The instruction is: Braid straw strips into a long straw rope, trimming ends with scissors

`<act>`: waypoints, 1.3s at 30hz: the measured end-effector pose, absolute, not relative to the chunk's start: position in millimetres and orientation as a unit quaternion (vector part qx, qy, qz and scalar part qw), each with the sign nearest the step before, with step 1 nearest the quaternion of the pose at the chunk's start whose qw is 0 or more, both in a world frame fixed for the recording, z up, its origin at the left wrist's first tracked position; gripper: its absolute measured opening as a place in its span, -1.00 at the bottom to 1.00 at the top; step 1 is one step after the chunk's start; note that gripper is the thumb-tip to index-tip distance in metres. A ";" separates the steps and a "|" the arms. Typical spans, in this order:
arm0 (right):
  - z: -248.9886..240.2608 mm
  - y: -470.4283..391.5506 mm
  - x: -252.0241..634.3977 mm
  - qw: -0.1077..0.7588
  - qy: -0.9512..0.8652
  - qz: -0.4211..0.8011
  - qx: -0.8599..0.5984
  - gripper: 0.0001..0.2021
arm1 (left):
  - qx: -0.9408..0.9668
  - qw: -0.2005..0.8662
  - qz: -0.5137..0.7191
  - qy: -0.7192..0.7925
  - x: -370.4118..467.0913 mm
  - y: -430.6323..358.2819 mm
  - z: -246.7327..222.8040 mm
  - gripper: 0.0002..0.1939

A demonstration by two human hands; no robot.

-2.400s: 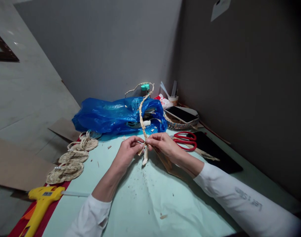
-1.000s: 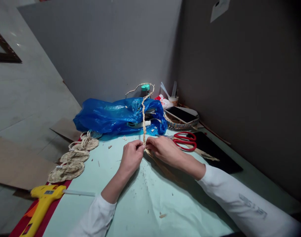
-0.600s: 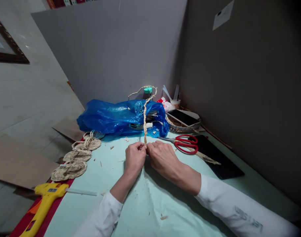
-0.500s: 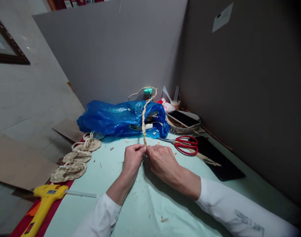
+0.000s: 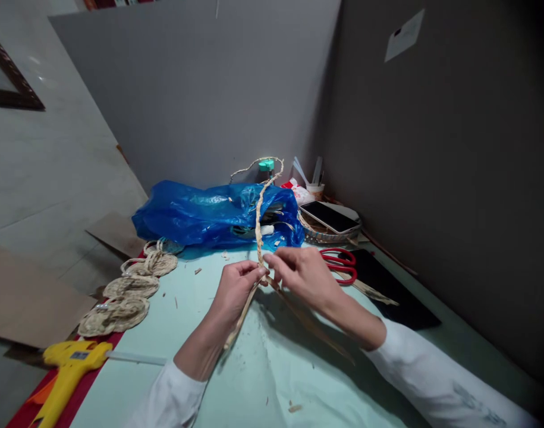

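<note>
Two hands are at the near end of a straw braid (image 5: 258, 226), over the middle of the table (image 5: 236, 392). The left hand (image 5: 229, 291) pinches it; the right hand (image 5: 305, 276) has bent fingers close by (I can't tell if they grip). The braid runs over the blue plastic bag (image 5: 186, 214) by the far edge. To braid neatly, hold the crossing tight and pull both loose strips (image 5: 241, 316) evenly.

Two hands (image 5: 236, 288), one braid (image 5: 258, 229), one phone (image 5: 329, 217)
</note>
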State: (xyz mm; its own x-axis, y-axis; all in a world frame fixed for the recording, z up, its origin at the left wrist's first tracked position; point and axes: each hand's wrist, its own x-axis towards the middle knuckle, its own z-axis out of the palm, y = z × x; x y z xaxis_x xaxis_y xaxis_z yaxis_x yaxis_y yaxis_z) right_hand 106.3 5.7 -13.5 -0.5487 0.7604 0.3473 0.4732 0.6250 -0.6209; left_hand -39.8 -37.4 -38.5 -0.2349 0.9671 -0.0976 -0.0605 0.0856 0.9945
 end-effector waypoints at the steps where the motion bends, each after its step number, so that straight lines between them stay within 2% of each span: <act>1: -13.2 12.6 107.9 0.331 -0.829 0.263 -0.367 -0.63 | 0.417 0.473 0.538 0.560 -37.0 -38.6 -36.5 -0.84; 5: -29.2 33.0 105.6 0.347 -0.776 0.431 -0.302 -0.69 | 0.476 0.481 0.504 0.537 -26.8 -43.3 -30.5 -0.83; 10: -45.7 37.4 97.9 0.389 -0.593 0.639 -0.298 -0.67 | 0.513 0.483 0.486 0.518 -24.9 -45.9 -29.6 -0.84; 16: -45.9 37.1 96.6 0.392 -0.526 0.703 -0.274 -0.64 | 0.464 0.506 0.486 0.541 -24.4 -46.7 -32.2 -0.77; 20: -39.0 40.9 105.7 0.361 -0.595 0.670 -0.259 -0.63 | 0.420 0.527 0.497 0.547 -27.6 -45.7 -34.7 -0.72; 23: -30.7 42.8 113.9 0.286 -0.696 0.602 -0.267 -0.65 | 0.395 0.510 0.532 0.548 -33.5 -43.6 -34.7 -0.72; 25: -26.7 41.5 116.9 0.230 -0.762 0.542 -0.269 -0.66 | 0.387 0.501 0.550 0.544 -37.5 -42.4 -32.9 -0.75; 27: -24.3 38.1 118.2 0.211 -0.807 0.480 -0.271 -0.70 | 0.393 0.485 0.563 0.542 -40.0 -41.8 -29.9 -0.82; 29: -22.4 33.7 118.9 0.210 -0.829 0.441 -0.272 -0.73 | 0.413 0.450 0.570 0.549 -40.9 -41.6 -27.2 -0.86; 32: -19.3 29.2 119.9 0.206 -0.841 0.420 -0.273 -0.70 | 0.440 0.413 0.566 0.562 -41.2 -41.4 -26.0 -0.80; 39: -25.3 29.5 114.9 0.276 -0.866 0.235 -0.344 -0.67 | 0.456 0.415 0.531 0.581 -44.6 -39.0 -34.6 -0.78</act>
